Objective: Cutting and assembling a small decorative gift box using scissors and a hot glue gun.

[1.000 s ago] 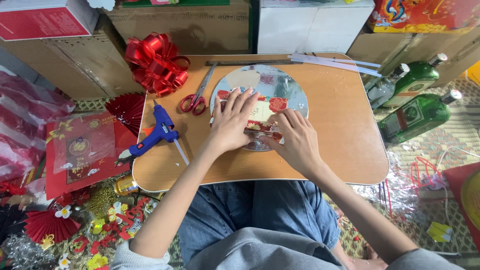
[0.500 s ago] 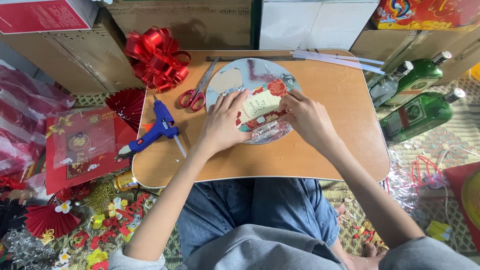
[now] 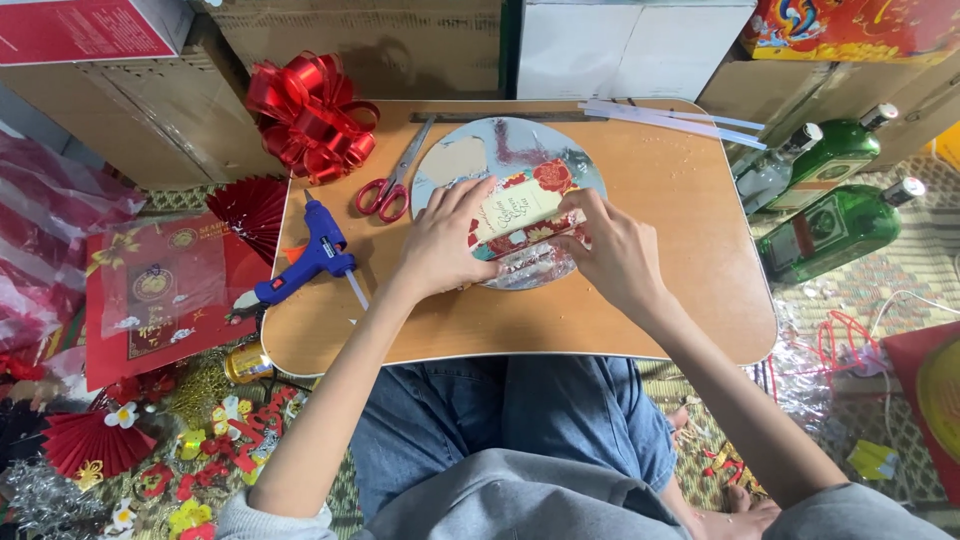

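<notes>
Your left hand (image 3: pixel 447 240) and right hand (image 3: pixel 610 250), fingers curled but not closed, press either end of the small decorated card (image 3: pixel 520 212) lying on the round silver plate (image 3: pixel 470 160), with red-handled scissors (image 3: pixel 393 180) just left of that plate and a blue glue gun (image 3: pixel 305 262) farther left.

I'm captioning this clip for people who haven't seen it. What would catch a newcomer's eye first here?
First, the two hands at the middle of the wooden lap table: the left hand and right hand press a small decorated card onto a shiny round disc. Next, the big red ribbon bow at the table's far left corner, with red-handled scissors and a blue glue gun beside it. Two green bottles lie off to the right.
</notes>
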